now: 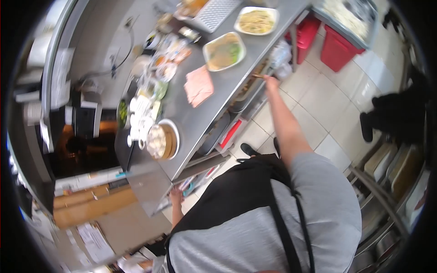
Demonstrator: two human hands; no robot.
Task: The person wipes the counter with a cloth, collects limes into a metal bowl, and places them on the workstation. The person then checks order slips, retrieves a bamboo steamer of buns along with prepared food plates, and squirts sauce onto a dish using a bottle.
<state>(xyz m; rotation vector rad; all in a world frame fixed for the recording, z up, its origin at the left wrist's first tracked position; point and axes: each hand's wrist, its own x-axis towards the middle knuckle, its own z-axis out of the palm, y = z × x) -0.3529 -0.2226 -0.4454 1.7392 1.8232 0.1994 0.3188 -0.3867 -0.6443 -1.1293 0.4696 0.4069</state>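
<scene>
My right hand reaches out past the long edge of the steel table. Its fingers are closed on a thin brown stick-like thing, too blurred to name for certain. Closest to it on the tabletop is a white tub of brownish food with a green patch. Behind that stands another white tub, holding pale yellow shredded food. My left hand hangs low by the table's near corner, beside the lower shelf; its fingers are small and smeared.
A folded pink cloth lies on the table. Near it are a white bowl with round wooden pieces, stacked white cups and bagged ingredients. Red bins stand on the tiled floor, one under a grey tub. A dark-clothed person is at right.
</scene>
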